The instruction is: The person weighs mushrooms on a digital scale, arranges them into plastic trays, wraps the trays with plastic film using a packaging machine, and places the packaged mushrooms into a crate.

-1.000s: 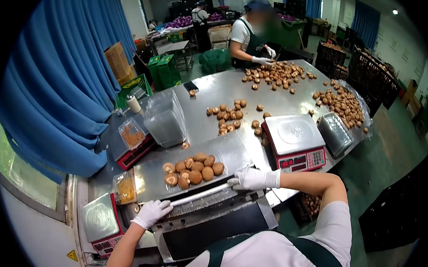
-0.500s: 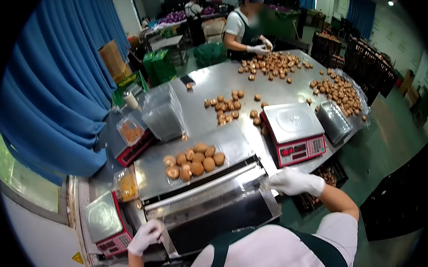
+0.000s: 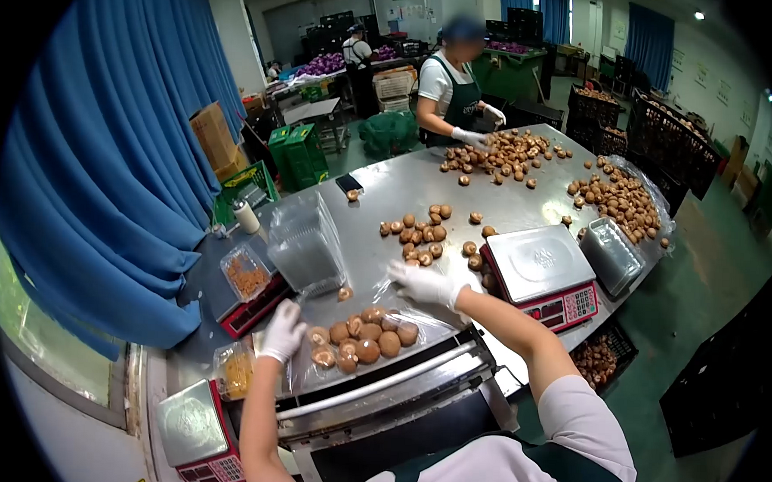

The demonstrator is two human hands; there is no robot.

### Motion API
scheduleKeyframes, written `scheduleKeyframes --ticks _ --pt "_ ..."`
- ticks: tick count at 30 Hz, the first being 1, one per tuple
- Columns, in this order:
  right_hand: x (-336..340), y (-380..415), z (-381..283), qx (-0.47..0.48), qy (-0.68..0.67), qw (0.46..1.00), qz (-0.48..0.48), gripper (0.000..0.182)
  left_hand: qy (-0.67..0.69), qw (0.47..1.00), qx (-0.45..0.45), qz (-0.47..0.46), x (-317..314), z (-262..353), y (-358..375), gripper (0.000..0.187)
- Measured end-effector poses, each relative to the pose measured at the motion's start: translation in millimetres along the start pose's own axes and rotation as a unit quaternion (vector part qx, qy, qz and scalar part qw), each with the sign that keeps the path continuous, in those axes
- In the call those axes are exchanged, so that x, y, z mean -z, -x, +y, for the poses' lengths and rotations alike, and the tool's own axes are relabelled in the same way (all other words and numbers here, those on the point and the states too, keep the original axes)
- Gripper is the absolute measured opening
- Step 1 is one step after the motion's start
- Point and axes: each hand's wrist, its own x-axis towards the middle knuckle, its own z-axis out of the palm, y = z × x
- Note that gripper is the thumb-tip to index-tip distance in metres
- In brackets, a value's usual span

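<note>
Mushrooms with brown caps [image 3: 368, 351] lie grouped on the wrapping machine's metal plate, with clear film [image 3: 434, 327] around and partly over them. At their left, my gloved left hand [image 3: 284, 332] is closed on the film's left side. Behind them and to the right, my gloved right hand [image 3: 424, 286] has its fingers pinched on the film's far edge, which is hard to make out. The machine's pale roller [image 3: 378, 380] runs along the near side of the mushrooms.
Stacked clear trays [image 3: 310, 242] stand behind my left hand. A red-and-silver scale [image 3: 541, 269] is at the right, another [image 3: 195, 426] at the lower left. Across the metal table [image 3: 367, 176], a co-worker [image 3: 451, 93] reaches over heaped mushrooms [image 3: 510, 154]. Loose mushrooms [image 3: 416, 234] lie mid-table.
Both my hands have moved forward from the machine's near side to beside and beyond the grouped mushrooms. Film now shows between them. The co-worker's hands have moved apart.
</note>
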Motion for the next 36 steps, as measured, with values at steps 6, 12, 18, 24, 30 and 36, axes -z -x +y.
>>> scheduleKeyframes --ticks 6,12,18,24,30,36 --pt "0 35 -18 -0.010 -0.183 0.983 0.003 0.038 0.028 0.997 0.049 -0.050 -10 8 30 0.037" --pt "-18 41 -32 -0.235 -0.343 0.907 0.067 0.040 0.307 0.920 0.218 -0.109 21 35 40 0.044" --pt "-6 46 -42 -0.337 -0.352 0.873 0.021 0.041 0.510 0.740 0.435 -0.061 7 44 63 0.041" --pt "10 59 -63 -0.266 -0.169 0.949 0.022 0.033 0.526 0.738 0.420 -0.051 23 71 68 0.031" --pt "20 60 -72 -0.260 -0.053 0.963 -0.051 0.036 0.407 0.793 0.445 -0.078 30 71 67 0.025" --pt "14 62 -70 -0.268 -0.038 0.959 -0.087 0.038 0.399 0.794 0.449 -0.093 27 71 66 0.023"
